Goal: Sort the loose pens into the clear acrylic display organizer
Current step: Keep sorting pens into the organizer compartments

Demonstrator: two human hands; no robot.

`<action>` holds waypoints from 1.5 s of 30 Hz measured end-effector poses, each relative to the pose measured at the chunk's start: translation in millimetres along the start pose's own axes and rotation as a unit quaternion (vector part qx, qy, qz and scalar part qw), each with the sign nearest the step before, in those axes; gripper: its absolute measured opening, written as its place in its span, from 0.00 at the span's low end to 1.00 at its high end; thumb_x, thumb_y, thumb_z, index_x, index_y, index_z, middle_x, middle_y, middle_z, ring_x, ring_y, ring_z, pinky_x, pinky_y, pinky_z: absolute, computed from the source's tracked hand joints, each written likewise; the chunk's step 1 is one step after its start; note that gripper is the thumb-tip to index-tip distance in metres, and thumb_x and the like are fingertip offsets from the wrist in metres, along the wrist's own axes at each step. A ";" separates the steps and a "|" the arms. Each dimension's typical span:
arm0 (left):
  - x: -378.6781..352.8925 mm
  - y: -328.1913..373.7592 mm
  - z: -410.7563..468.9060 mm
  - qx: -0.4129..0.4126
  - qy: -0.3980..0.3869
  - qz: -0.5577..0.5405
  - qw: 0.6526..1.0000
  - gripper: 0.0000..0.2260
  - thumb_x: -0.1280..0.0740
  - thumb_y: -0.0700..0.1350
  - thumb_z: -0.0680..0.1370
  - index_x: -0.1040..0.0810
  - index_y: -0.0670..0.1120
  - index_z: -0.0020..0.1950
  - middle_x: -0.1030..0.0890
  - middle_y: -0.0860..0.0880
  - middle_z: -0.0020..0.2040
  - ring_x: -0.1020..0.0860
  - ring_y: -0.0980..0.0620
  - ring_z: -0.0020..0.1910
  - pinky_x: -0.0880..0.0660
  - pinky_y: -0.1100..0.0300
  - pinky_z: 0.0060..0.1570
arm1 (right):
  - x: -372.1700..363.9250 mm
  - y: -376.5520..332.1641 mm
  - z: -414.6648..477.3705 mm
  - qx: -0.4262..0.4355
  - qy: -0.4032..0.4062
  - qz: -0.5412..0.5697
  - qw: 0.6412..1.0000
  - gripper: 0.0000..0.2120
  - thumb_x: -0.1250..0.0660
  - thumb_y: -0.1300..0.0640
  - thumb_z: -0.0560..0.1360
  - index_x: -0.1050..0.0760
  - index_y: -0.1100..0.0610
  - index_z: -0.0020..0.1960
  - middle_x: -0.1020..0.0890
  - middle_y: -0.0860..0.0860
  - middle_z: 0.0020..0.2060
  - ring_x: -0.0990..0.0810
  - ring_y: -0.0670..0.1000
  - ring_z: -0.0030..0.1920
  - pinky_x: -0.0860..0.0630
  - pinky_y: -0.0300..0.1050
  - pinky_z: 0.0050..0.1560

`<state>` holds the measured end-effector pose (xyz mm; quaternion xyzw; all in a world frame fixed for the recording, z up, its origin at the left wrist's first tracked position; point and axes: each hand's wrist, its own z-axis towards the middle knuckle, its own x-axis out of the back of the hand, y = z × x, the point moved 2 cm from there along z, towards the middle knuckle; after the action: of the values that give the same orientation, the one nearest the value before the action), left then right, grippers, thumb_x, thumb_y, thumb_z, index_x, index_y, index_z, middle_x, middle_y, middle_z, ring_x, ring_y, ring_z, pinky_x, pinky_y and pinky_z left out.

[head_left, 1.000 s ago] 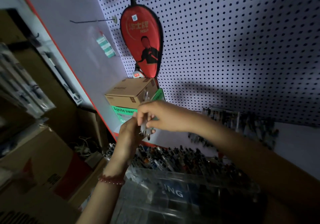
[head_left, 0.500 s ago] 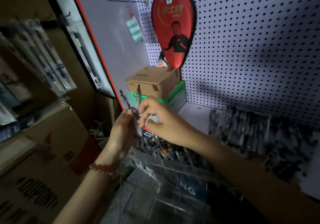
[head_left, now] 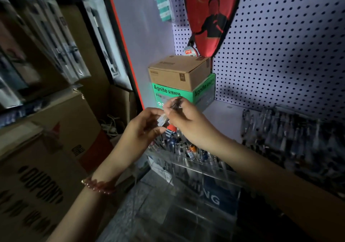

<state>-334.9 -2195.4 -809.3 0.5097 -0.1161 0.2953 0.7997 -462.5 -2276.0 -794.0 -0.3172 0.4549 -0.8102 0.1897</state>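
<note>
- So, our left hand (head_left: 141, 129) has its fingers curled around a small bunch of loose pens (head_left: 164, 119). Their pale ends poke out past the fingertips toward the other hand.
- Our right hand (head_left: 188, 124) is right up against the left one. Its thumb and forefinger are pinching a single pen (head_left: 175, 103), a dark one angled up and away from the knuckles.
- It's pretty blurry there, so we can't tell if that pen touches the bunch or sits just beside it.
- Straight below both sets of fingers is the clear acrylic organizer (head_left: 188, 183). A row of standing pens (head_left: 188, 149) fills the tier just under our right wrist.
- Lower on the organizer, nearer to us than the fingers, there's a blue label (head_left: 214, 197) where we can only read "ING".
- Well off to the right of our right-hand fingers there's a second pen rack (head_left: 291, 135), too smeared to make out details.
- Just beyond the fingertips sits a green Agnite box (head_left: 203, 92) with a brown cardboard box (head_left: 179, 73) stacked on top.
- Both boxes are near the pegboard (head_left: 289, 45), and a red paddle case (head_left: 211, 17) hangs above them.
- There's a beaded bracelet (head_left: 99, 184) on our left wrist, and big cartons (head_left: 46, 148) are stacked to the left of that hand.
</note>
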 end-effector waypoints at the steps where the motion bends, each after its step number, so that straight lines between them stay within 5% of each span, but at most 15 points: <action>1: 0.3 -1.8 -4.1 -0.007 0.008 0.047 0.999 0.12 0.33 0.43 0.73 0.25 0.45 0.55 0.21 0.52 0.43 0.24 0.60 0.41 0.29 0.67 0.44 | -4.3 0.6 -1.3 0.025 -0.024 -0.040 0.999 0.07 0.39 0.54 0.80 0.27 0.56 0.54 0.21 0.47 0.40 0.20 0.47 0.42 0.24 0.51 0.48; 3: -2.1 -3.2 -12.3 -0.004 0.013 0.093 0.996 0.09 0.33 0.45 0.73 0.25 0.50 0.53 0.20 0.44 0.42 0.25 0.54 0.39 0.29 0.62 0.39 | -13.1 0.7 -3.6 0.051 -0.061 -0.066 0.995 0.08 0.38 0.54 0.79 0.27 0.57 0.55 0.19 0.54 0.43 0.20 0.53 0.45 0.24 0.56 0.49; 5: -3.8 1.8 -17.5 0.020 0.023 0.009 0.999 0.10 0.31 0.43 0.75 0.25 0.43 0.55 0.20 0.38 0.46 0.23 0.51 0.43 0.27 0.65 0.42 | -18.3 -2.7 -2.3 0.071 -0.071 -0.058 0.993 0.10 0.36 0.54 0.78 0.28 0.59 0.56 0.20 0.54 0.41 0.21 0.49 0.44 0.24 0.51 0.45; 7: -3.6 4.1 -17.8 0.048 0.033 -0.058 0.997 0.10 0.34 0.37 0.75 0.26 0.38 0.56 0.20 0.40 0.48 0.21 0.58 0.45 0.27 0.70 0.45 | -17.7 -5.2 1.4 0.082 -0.071 -0.061 0.992 0.12 0.36 0.53 0.78 0.29 0.58 0.58 0.22 0.51 0.39 0.24 0.43 0.42 0.27 0.43 0.43; 9: -3.9 3.1 -13.9 0.047 0.044 -0.027 0.998 0.09 0.35 0.32 0.75 0.25 0.41 0.53 0.20 0.45 0.47 0.21 0.64 0.45 0.28 0.72 0.46 | -15.3 -5.8 3.7 0.088 -0.078 -0.095 0.989 0.12 0.35 0.52 0.77 0.29 0.57 0.56 0.22 0.50 0.37 0.22 0.46 0.41 0.27 0.46 0.42; 15: -9.9 -9.8 -5.7 0.050 0.055 0.059 0.995 0.11 0.27 0.43 0.72 0.23 0.51 0.52 0.21 0.32 0.45 0.21 0.35 0.43 0.23 0.41 0.46 | -10.4 1.0 9.7 0.077 -0.028 -0.185 0.979 0.13 0.36 0.49 0.78 0.37 0.50 0.40 0.30 0.46 0.30 0.30 0.45 0.32 0.33 0.47 0.35; 18: -11.0 -6.0 -1.6 0.042 0.118 0.012 0.992 0.16 0.28 0.45 0.67 0.24 0.45 0.53 0.18 0.40 0.46 0.19 0.47 0.47 0.21 0.57 0.49 | -9.3 -4.4 9.5 0.116 0.025 -0.256 0.959 0.12 0.38 0.49 0.79 0.39 0.53 0.43 0.31 0.45 0.31 0.34 0.45 0.30 0.38 0.44 0.29; 21: -11.9 -11.9 -0.3 0.061 0.122 0.009 0.991 0.12 0.27 0.36 0.69 0.24 0.43 0.49 0.17 0.49 0.45 0.18 0.58 0.45 0.23 0.67 0.49 | -9.7 2.8 8.9 0.118 0.040 -0.331 0.935 0.10 0.39 0.48 0.79 0.37 0.53 0.45 0.25 0.49 0.36 0.26 0.52 0.36 0.36 0.46 0.31; 26: -19.7 -17.8 -7.7 0.043 0.128 0.147 0.980 0.17 0.25 0.35 0.68 0.23 0.42 0.55 0.19 0.53 0.45 0.23 0.65 0.42 0.31 0.77 0.43 | -15.1 23.5 8.6 0.029 -0.022 -0.303 0.952 0.11 0.35 0.50 0.76 0.30 0.58 0.43 0.21 0.53 0.36 0.22 0.57 0.39 0.32 0.47 0.35; 31: -23.0 -20.0 -9.5 0.043 0.154 0.152 0.975 0.22 0.26 0.35 0.68 0.26 0.43 0.60 0.21 0.54 0.48 0.23 0.57 0.48 0.29 0.72 0.47 | -14.6 30.5 17.4 -0.049 -0.075 -0.163 0.982 0.03 0.38 0.54 0.76 0.27 0.49 0.48 0.18 0.48 0.41 0.20 0.46 0.36 0.25 0.44 0.39; 33: -24.2 -25.8 -9.8 0.055 0.180 0.189 0.964 0.24 0.25 0.35 0.68 0.27 0.44 0.62 0.21 0.52 0.51 0.23 0.51 0.53 0.28 0.61 0.54 | -12.7 31.6 18.1 -0.058 -0.098 -0.159 0.981 0.10 0.43 0.60 0.76 0.27 0.47 0.48 0.17 0.47 0.41 0.26 0.39 0.28 0.33 0.39 0.34; 36: -25.8 -30.4 -8.5 0.085 0.227 0.321 0.916 0.22 0.25 0.43 0.68 0.24 0.49 0.61 0.28 0.47 0.64 0.34 0.45 0.66 0.38 0.49 0.60 | -12.1 30.1 16.3 -0.047 -0.110 -0.161 0.980 0.15 0.46 0.66 0.76 0.27 0.50 0.49 0.17 0.45 0.39 0.28 0.38 0.29 0.37 0.36 0.33; 40: -27.3 -42.0 -8.0 0.140 0.211 0.268 0.930 0.28 0.23 0.47 0.65 0.26 0.50 0.63 0.32 0.44 0.67 0.37 0.45 0.69 0.39 0.48 0.63 | -13.3 29.3 13.2 -0.035 -0.127 -0.184 0.974 0.16 0.46 0.69 0.75 0.27 0.50 0.49 0.18 0.46 0.43 0.28 0.37 0.32 0.35 0.36 0.33; 43: -34.1 -49.7 -10.5 0.178 0.256 0.158 0.937 0.44 0.20 0.39 0.61 0.39 0.43 0.72 0.38 0.40 0.68 0.39 0.46 0.67 0.41 0.62 0.62 | -9.5 27.9 12.1 -0.044 -0.090 -0.173 0.980 0.17 0.46 0.71 0.74 0.26 0.53 0.50 0.22 0.46 0.43 0.25 0.44 0.41 0.31 0.34 0.36; 45: -39.0 -57.2 -13.0 0.209 0.262 0.113 0.935 0.48 0.20 0.38 0.60 0.44 0.42 0.73 0.37 0.40 0.67 0.35 0.45 0.66 0.38 0.61 0.62 | -5.8 25.2 11.9 -0.046 -0.067 -0.198 0.977 0.19 0.46 0.72 0.73 0.24 0.55 0.54 0.25 0.45 0.44 0.26 0.46 0.46 0.29 0.33 0.41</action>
<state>-333.7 -2215.2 -876.9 0.5534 0.1047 0.5245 0.6385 -449.6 -2292.8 -813.0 -0.4632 0.4062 -0.7866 0.0405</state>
